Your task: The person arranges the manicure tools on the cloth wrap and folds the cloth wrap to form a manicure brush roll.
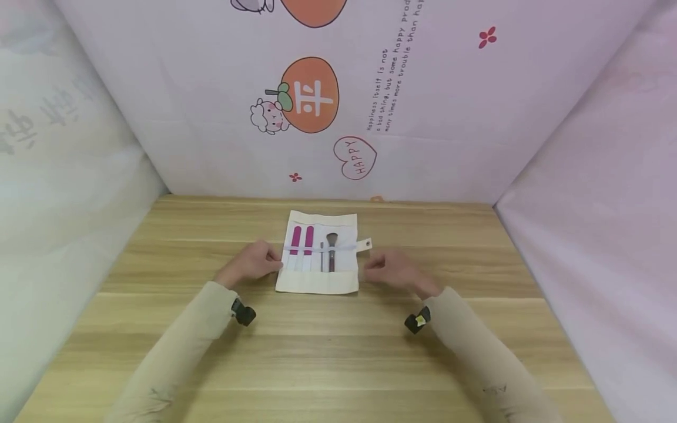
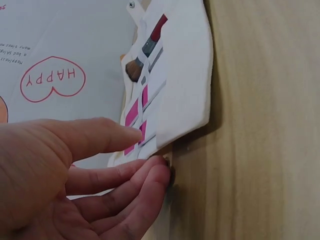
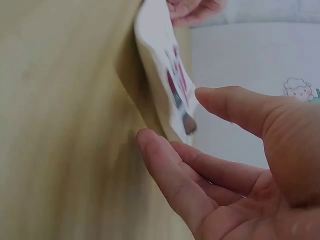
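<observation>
Head view shows a pale cloth pouch [image 1: 317, 282], spread out on the wooden table [image 1: 317, 346], between the two hands and near the back wall [image 1: 439, 117]. Inside it, two pink handles [image 1: 309, 235] stand on the left part, and then come a thin stick [image 1: 322, 258] and a thicker brush [image 1: 331, 258] with dark hair, its hair end toward the wall. A white band [image 1: 346, 248] crosses over these things, and a short strap [image 1: 364, 244] with a metal button sticks out from the right edge. The left hand [image 1: 254, 260] is at the left edge of the pouch; in the left wrist view its thumb and bent fingers are a small gap apart around the edge near the corner, and I cannot tell if they pinch the cloth. The right hand [image 1: 394, 268] is just beside the right edge, a little blurred; in the right wrist view its thumb and fingers are wide apart, with nothing held between them. Both arms wear light sleeves [image 1: 174, 352], with a dark device [image 1: 244, 312] at each wrist.
</observation>
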Motion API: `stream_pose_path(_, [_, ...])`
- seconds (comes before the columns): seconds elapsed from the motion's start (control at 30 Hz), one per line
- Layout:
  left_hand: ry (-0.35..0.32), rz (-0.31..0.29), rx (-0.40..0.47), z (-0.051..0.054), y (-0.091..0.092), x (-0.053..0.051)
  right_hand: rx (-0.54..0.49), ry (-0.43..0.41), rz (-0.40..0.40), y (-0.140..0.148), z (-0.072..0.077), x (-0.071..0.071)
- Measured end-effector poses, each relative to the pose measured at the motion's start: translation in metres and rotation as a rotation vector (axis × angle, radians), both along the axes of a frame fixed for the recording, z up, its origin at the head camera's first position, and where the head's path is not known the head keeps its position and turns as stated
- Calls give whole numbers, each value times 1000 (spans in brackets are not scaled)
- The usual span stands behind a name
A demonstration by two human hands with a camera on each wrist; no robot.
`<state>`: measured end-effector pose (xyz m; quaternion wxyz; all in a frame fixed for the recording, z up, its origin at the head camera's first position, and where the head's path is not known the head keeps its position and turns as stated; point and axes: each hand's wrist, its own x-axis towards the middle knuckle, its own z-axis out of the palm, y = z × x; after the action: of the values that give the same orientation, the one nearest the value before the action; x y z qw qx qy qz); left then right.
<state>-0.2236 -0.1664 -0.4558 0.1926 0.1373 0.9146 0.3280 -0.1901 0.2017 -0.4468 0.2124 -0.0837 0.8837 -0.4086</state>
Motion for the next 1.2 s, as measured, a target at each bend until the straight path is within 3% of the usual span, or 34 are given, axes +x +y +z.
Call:
stream_pose_path(0.2, [62, 28, 15, -4, 5, 4, -41, -27, -2, -11, -9, 8])
stream_pose_path(0.57, [55, 50, 47, -9, 12, 1, -96, -130, -71, -18, -14, 12])
stream_pose_path(0.9, [7, 110, 96, -6, 12, 6, -146, -133, -106, -15, -15, 9])
stream_pose_path(1.03, [-41, 125, 142, -8, 14, 9, -112, -123, -118, -10, -13, 7])
stream_pose_path(1.2, [-178, 184, 298, -16, 19, 14, -66, -94, -135, 0, -11, 0])
